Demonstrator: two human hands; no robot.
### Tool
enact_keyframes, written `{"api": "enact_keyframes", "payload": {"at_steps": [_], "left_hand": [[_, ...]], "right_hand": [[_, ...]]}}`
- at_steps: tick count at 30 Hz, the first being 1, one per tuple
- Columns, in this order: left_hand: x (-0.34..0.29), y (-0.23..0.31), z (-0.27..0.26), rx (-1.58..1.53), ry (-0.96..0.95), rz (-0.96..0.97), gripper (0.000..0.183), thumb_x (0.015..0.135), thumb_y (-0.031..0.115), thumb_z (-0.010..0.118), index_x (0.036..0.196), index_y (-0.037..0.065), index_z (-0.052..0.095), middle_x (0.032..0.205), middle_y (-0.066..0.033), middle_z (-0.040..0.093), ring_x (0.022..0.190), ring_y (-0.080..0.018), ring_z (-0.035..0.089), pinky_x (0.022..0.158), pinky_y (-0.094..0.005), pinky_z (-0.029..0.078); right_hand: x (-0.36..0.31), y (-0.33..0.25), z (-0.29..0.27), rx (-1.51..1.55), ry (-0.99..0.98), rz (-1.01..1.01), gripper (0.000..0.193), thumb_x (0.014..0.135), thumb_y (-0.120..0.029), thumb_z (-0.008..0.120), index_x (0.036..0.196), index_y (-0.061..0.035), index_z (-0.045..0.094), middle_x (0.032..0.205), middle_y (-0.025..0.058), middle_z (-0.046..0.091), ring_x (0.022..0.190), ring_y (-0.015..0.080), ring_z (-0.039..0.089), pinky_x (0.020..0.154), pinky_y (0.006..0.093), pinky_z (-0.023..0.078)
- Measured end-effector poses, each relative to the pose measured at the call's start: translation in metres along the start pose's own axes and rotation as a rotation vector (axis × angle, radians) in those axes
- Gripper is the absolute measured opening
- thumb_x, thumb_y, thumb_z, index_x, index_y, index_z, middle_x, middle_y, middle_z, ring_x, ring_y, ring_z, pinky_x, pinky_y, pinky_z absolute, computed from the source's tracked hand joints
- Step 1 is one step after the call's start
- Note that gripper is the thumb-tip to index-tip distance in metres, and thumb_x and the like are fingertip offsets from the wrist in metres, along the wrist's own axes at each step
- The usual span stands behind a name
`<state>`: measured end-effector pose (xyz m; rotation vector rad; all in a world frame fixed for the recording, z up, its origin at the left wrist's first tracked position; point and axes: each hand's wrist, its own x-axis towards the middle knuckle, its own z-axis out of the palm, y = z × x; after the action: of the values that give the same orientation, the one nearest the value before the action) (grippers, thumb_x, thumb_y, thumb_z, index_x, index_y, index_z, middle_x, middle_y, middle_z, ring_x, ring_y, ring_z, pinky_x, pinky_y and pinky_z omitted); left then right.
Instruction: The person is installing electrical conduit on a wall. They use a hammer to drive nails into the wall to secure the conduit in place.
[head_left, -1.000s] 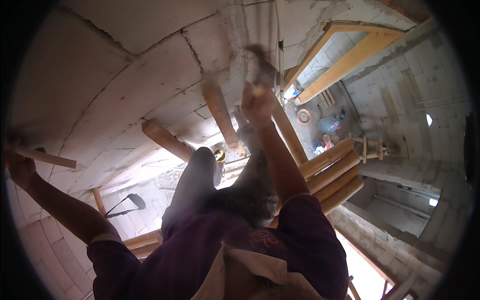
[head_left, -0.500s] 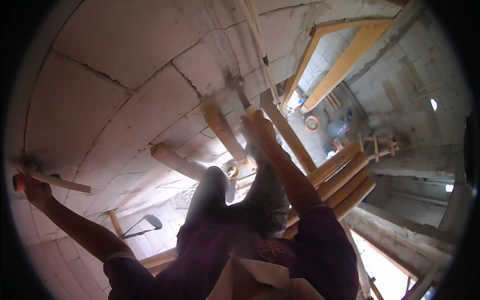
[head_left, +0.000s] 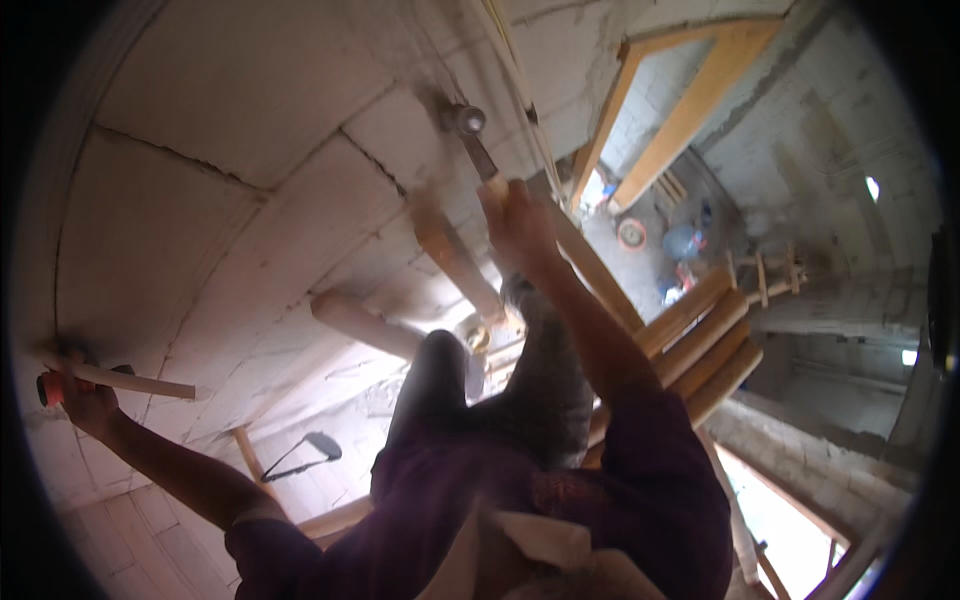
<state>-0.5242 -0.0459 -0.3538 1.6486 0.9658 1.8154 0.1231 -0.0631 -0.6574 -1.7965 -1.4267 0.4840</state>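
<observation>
My right hand point(head_left: 522, 228) is closed around the light handle of a hammer point(head_left: 480, 155), whose round shiny metal head is close to the pale block wall point(head_left: 280, 130). Whether the head touches the wall, I cannot tell. Far to the left, my left hand point(head_left: 90, 400) is closed at a thin wooden strip point(head_left: 150, 382) and a red-and-black object point(head_left: 50, 388). Both lie close to the wall there. The fingers partly cover the red-and-black object, so its kind is unclear. Between my hands, two wooden beams point(head_left: 455, 265) point(head_left: 365, 325) jut out near the wall.
Several round timber poles point(head_left: 700, 345) lie side by side at my right. Beyond them stands a wooden frame point(head_left: 680, 110) by an opening. Far below are a round tub point(head_left: 631, 235), a blue container point(head_left: 682, 242) and a wooden trestle point(head_left: 765, 280). A cable point(head_left: 515, 60) runs down the wall.
My right hand and the hammer have moved up along the wall, away from the beam ends. My left hand keeps its grip, and the whole view has shifted slightly.
</observation>
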Motion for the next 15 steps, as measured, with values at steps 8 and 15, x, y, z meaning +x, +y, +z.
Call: {"api": "enact_keyframes", "payload": {"at_steps": [8, 15], "left_hand": [[-0.018, 0.011, 0.077, 0.09, 0.135, 0.073, 0.004, 0.093, 0.007, 0.057, 0.093, 0.01, 0.055, 0.081, -0.0037, 0.057, 0.064, -0.0076, 0.049, 0.058, -0.0245, 0.044], [-0.009, -0.016, 0.005, 0.057, 0.19, -0.036, 0.019, 0.095, 0.019, 0.06, 0.104, 0.002, 0.063, 0.071, 0.0012, 0.055, 0.061, -0.0052, 0.044, 0.058, -0.0216, 0.036]], "right_hand": [[0.001, -0.043, -0.041, 0.281, 0.365, -0.264, 0.054, 0.095, -0.052, 0.046, 0.104, 0.0006, 0.049, 0.065, 0.0215, 0.062, 0.062, 0.0396, 0.063, 0.055, 0.0495, 0.048], [-0.008, -0.054, -0.052, 0.109, 0.252, -0.159, 0.04, 0.095, -0.037, 0.056, 0.1, 0.0023, 0.051, 0.071, 0.021, 0.062, 0.065, 0.0361, 0.064, 0.055, 0.0415, 0.049]]}}
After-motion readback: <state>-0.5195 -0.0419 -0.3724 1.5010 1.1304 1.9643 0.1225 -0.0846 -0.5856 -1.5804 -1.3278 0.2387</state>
